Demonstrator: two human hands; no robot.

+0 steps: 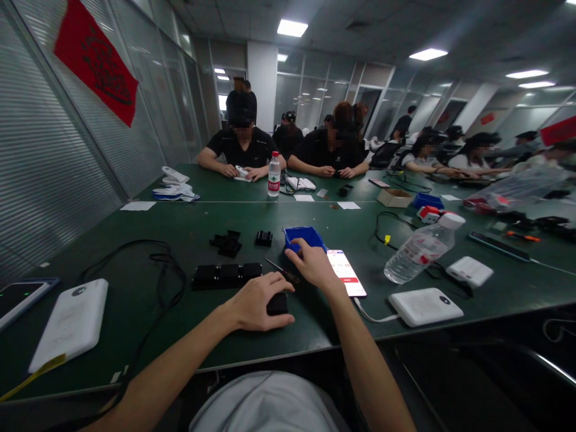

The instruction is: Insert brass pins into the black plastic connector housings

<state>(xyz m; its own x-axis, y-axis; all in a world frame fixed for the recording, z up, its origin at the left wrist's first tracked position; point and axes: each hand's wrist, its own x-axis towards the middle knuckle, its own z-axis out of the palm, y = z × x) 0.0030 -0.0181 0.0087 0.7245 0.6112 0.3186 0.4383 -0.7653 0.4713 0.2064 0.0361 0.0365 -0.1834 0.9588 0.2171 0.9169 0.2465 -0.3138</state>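
Note:
My left hand [258, 302] rests low on the green table, with thumb and fingers spread around the sides of a small black block [276, 305]. The hand hides part of that block. My right hand [317, 266] is at the near edge of a blue tray [299, 233], its fingers apart and dipping over the rim. Nothing shows between those fingers, though the tray's inside is partly covered. A screwdriver [288, 274] lies between my two hands. Left of it, a row of black blocks [227, 275] sits side by side.
Black plastic parts [226, 243] and another black piece [263, 238] lie behind the row. To the right are a lit phone [345, 270], a white power bank [425, 306] and a tilted water bottle [418, 252]. A black cable [168, 264] curls at left. Co-workers sit opposite.

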